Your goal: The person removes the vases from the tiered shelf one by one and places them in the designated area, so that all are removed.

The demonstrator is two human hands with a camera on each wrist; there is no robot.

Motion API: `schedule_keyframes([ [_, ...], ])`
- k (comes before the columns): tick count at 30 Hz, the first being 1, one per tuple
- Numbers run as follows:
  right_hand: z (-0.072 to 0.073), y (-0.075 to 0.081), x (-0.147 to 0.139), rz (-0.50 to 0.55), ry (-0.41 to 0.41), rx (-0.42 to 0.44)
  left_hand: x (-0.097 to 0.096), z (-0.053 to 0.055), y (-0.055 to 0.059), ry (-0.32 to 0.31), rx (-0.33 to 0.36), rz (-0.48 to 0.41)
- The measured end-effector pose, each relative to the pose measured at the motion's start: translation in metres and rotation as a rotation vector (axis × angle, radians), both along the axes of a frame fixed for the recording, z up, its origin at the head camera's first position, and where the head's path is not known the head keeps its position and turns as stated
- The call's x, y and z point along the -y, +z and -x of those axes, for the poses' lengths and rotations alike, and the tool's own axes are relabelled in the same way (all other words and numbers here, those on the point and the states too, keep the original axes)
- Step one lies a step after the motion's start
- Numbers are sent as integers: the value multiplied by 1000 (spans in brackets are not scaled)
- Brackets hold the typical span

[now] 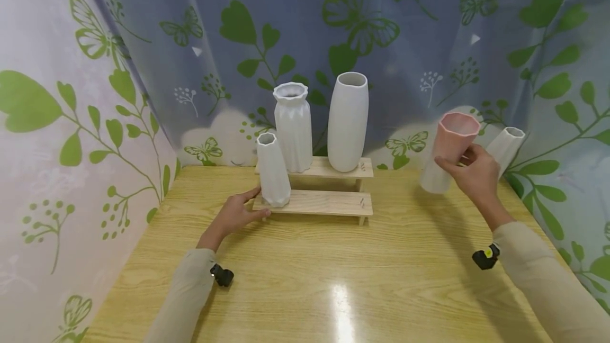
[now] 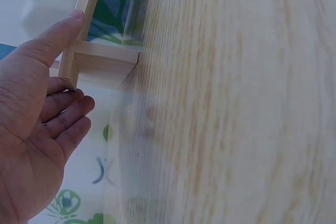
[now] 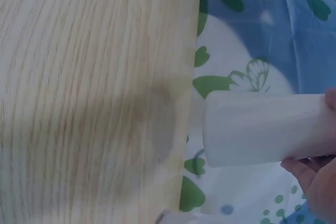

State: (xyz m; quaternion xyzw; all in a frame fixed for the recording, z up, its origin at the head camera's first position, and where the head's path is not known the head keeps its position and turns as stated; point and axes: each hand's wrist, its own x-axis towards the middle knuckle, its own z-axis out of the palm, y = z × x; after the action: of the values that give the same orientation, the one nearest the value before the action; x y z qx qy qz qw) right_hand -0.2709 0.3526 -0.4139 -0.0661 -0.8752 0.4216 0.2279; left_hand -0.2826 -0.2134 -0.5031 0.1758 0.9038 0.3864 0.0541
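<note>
My right hand grips a vase, pink at its faceted rim and white towards the base. In the right wrist view this vase is held off the table, white base showing. At the left end of a two-tier wooden stand, my left hand holds the lower board, thumb at the front edge, fingers behind. The left wrist view has the thumb on the board. A narrow white vase stands on that lower tier, beside the left fingers.
On the upper tier stand a ribbed white vase with a scalloped rim and a tall smooth white vase. Another white vase is partly hidden behind my right hand. A patterned curtain hangs behind the wooden table.
</note>
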Motion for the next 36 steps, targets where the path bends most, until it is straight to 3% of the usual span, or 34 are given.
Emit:
schedule_keyframes([
  [7,6,-9,-5,30,-55,-31,0,0,-2,-1,2,-7],
  [21,17,-21,-17,22,-100,29,1,0,0,-7,-18,-18],
  [36,25,-34,-22,33,-174,39,2,1,-1,1,17,-37],
])
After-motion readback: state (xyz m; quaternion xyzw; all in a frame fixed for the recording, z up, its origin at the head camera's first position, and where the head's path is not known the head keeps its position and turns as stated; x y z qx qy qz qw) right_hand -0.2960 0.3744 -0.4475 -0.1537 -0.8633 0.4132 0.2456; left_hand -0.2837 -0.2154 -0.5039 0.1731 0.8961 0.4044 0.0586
